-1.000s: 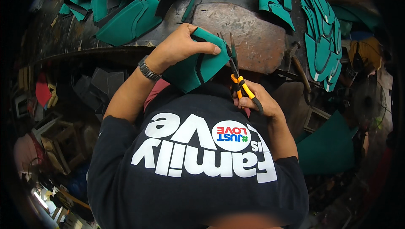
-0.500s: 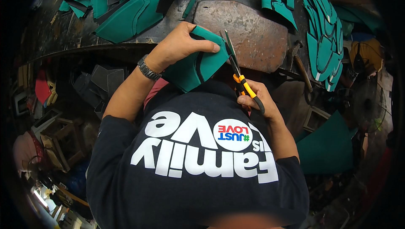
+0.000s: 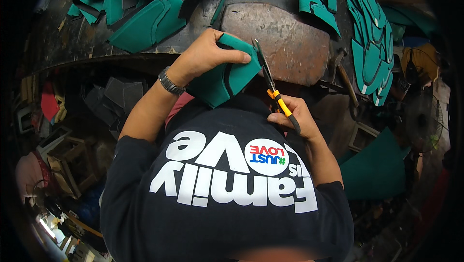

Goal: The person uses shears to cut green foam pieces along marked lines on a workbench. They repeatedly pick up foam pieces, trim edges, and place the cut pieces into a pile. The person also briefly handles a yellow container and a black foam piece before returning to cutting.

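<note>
My left hand (image 3: pixel 212 54) pinches a green fabric piece (image 3: pixel 227 71) with black edging, thumb on its upper face, fingers hidden beneath. The piece hangs in front of the workbench, over my lap. In my right hand (image 3: pixel 296 112) is a pair of scissors (image 3: pixel 275 94) with yellow and black handles, held with the blades pointing up and away from me. The blades lie at the right edge of the green piece, close to my left thumb, and look nearly closed. Whether fabric sits between them is hard to see.
A worn brown board (image 3: pixel 278 40) rests on the dark workbench (image 3: pixel 72 44). Green cut pieces (image 3: pixel 150 20) are heaped at the far left, with stacked green pieces (image 3: pixel 372 44) at the right. A hammer (image 3: pixel 345 76) lies by the bench's right edge. Green sheet material (image 3: pixel 377 170) is at lower right.
The scissor blades have drawn closer together at the edge of the green piece. My right hand has shifted slightly left; my left hand keeps its hold, nearly still.
</note>
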The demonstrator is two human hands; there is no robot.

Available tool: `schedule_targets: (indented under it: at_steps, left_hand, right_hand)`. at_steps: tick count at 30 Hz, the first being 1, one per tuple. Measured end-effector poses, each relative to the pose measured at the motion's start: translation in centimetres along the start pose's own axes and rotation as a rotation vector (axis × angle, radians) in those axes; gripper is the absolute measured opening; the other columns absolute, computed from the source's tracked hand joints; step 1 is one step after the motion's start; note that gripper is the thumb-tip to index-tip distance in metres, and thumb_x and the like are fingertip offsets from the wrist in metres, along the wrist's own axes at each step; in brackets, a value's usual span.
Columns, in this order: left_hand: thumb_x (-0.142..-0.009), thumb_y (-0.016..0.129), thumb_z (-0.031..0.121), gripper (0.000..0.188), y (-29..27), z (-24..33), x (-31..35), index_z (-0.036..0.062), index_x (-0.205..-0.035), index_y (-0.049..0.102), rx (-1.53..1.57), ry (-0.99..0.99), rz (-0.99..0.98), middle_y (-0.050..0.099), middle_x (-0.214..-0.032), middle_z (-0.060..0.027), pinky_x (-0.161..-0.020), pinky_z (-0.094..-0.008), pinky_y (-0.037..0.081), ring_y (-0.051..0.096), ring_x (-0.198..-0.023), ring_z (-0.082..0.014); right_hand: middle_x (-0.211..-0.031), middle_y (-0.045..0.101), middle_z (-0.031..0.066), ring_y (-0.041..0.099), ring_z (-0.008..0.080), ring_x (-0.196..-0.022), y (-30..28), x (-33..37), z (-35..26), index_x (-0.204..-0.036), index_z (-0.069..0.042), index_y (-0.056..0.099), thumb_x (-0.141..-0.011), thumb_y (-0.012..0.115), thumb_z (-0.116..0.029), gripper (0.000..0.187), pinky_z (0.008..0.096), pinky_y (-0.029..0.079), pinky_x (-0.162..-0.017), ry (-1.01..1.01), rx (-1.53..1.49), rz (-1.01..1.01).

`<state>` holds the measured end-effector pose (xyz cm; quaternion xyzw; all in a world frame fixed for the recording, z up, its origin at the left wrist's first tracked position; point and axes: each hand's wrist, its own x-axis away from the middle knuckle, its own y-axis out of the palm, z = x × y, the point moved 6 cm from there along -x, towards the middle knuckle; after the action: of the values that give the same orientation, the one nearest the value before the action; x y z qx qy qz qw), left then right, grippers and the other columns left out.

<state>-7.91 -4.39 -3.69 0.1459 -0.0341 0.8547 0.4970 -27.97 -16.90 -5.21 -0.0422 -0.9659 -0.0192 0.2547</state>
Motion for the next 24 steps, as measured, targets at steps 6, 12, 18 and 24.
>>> schedule_targets:
  at_steps: [6, 12, 18, 24]
  left_hand:
    - [-0.073, 0.079, 0.019, 0.028, 0.1, 0.0, 0.1, -0.0021, -0.091, 0.072, 0.006, 0.000, 0.012, 0.071, -0.085, -0.0084, -0.074, -0.0247, 0.053, 0.067, -0.076, -0.0124]
    - [-0.075, 0.078, 0.016, 0.023, 1.3, -0.4, -0.2, -0.0002, -0.089, 0.072, -0.027, -0.004, -0.029, 0.070, -0.081, -0.0045, -0.072, -0.0226, 0.051, 0.064, -0.074, -0.0098]
    - [-0.075, 0.079, 0.016, 0.023, 1.2, -0.9, 0.0, 0.0000, -0.089, 0.072, 0.016, -0.030, -0.008, 0.070, -0.081, -0.0039, -0.070, -0.0216, 0.050, 0.064, -0.073, -0.0091]
    - [-0.076, 0.079, 0.015, 0.022, 1.0, 1.7, 0.4, 0.0002, -0.091, 0.072, -0.095, 0.053, -0.034, 0.070, -0.082, -0.0026, -0.072, -0.0216, 0.050, 0.063, -0.075, -0.0082]
  right_hand:
    - [-0.064, 0.047, -0.0063, 0.043, 0.0026, -0.059, -0.2, -0.4, 0.4, -0.077, -0.008, 0.054, -0.075, 0.084, -0.023, 0.034, 0.0194, 0.034, -0.052, 0.091, 0.027, -0.035]
    - [-0.064, 0.051, -0.0033, 0.050, 0.0058, -0.058, -0.1, -0.9, -0.1, -0.085, -0.006, 0.054, -0.076, 0.082, -0.028, 0.036, 0.0207, 0.039, -0.052, 0.056, 0.002, -0.032]
    - [-0.063, 0.049, -0.0052, 0.045, 0.0033, -0.056, -0.4, -0.6, 0.2, -0.077, -0.007, 0.056, -0.075, 0.083, -0.027, 0.034, 0.0206, 0.033, -0.049, -0.007, 0.113, 0.008]
    - [-0.061, 0.051, -0.0043, 0.046, 0.0034, -0.050, 0.4, -0.7, 0.2, -0.079, -0.005, 0.057, -0.076, 0.082, -0.018, 0.028, 0.0195, 0.034, -0.045, 0.030, -0.084, 0.081]
